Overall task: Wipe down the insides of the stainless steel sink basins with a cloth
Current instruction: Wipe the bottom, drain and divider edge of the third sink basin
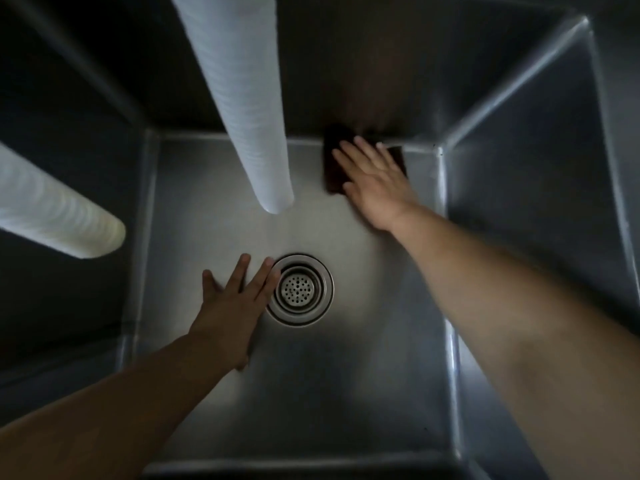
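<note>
At basin (346, 375) far corner: right hand (375, 188) fingers flat pressing dark cloth (332, 168); left hand (235, 299) fingers spread beside drain (299, 290).

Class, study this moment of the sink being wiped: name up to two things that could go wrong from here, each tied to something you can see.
1. The right hand presses the dark cloth with flat fingers, not gripping it, so it could slide out at the far corner.
2. The left hand rests flat beside the drain; on smooth steel it might slip.
</note>
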Available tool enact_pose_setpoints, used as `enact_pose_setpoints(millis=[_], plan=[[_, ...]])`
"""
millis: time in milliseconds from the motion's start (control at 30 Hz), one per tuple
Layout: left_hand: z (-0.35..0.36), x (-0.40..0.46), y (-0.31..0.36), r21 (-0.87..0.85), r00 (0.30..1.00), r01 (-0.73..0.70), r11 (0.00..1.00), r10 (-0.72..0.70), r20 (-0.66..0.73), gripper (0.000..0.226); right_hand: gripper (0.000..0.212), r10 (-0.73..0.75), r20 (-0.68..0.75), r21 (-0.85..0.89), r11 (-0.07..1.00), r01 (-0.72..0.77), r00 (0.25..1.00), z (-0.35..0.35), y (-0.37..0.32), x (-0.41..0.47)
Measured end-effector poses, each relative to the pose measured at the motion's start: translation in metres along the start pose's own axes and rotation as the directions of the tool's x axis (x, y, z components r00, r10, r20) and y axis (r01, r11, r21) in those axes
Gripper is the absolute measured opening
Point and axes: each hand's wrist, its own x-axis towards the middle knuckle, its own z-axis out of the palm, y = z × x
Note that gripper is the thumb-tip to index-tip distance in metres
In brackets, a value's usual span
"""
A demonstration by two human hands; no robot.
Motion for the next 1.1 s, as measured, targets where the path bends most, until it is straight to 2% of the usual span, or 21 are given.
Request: enact_pose_setpoints(millis=[133,300,367,500,633,767,833,900,1000,1067,1100], plan=[[0.004,0.001,0.0,0.001,1.0,0.005,1.0,-0.005,-0.019,0.149,0.054,0.191,-0.068,0.018,0.982,-0.19,0.979,0.001,0.032,-0.031],[0.006,0.001,-0.001,-0.016,0.999,0.011,1.0,-0.011,-0.035,0.151,0.052,0.454,-0.088,0.1,0.89,-0.445,0.887,0.007,0.025,-0.043],[0.006,0.0,-0.001,-0.009,0.999,0.012,1.0,-0.013,-0.043,0.151,0.052,0.516,-0.071,0.142,0.852,-0.503,0.854,0.006,0.023,-0.051],[0.004,-0.003,0.0,0.021,0.999,0.02,1.0,-0.019,-0.042,0.149,0.06,0.473,-0.016,0.159,0.871,-0.465,0.881,0.004,0.009,-0.084],[0.001,-0.01,0.002,0.024,0.998,0.024,0.999,-0.022,-0.061,0.145,0.065,0.359,0.095,0.116,0.922,-0.369,0.928,0.003,-0.015,-0.135],[0.001,-0.023,0.006,0.029,0.994,0.025,0.999,-0.021,-0.108,0.124,0.066,0.295,0.274,-0.005,0.952,-0.306,0.915,0.007,-0.045,-0.19],[0.005,-0.035,0.009,0.06,0.988,-0.001,0.998,0.01,-0.154,0.1,0.07,0.327,0.426,-0.059,0.94,-0.335,0.843,0.007,-0.065,-0.216],[0.014,-0.051,0.009,0.114,0.98,-0.043,0.993,0.064,-0.186,0.08,0.076,0.365,0.584,-0.077,0.914,-0.397,0.725,0.003,-0.088,-0.237],[0.02,-0.079,0.0,0.093,0.979,-0.057,0.994,0.074,-0.189,0.077,0.086,0.382,0.762,-0.083,0.859,-0.505,0.523,-0.004,-0.137,-0.252],[0.014,-0.099,-0.011,0.055,0.977,-0.042,0.998,0.052,-0.206,0.077,0.09,0.355,0.815,-0.07,0.845,-0.53,0.459,-0.009,-0.178,-0.25],[0.01,-0.109,-0.018,0.031,0.974,-0.038,0.999,0.044,-0.221,0.076,0.091,0.317,0.828,-0.035,0.853,-0.521,0.463,-0.011,-0.198,-0.245]])
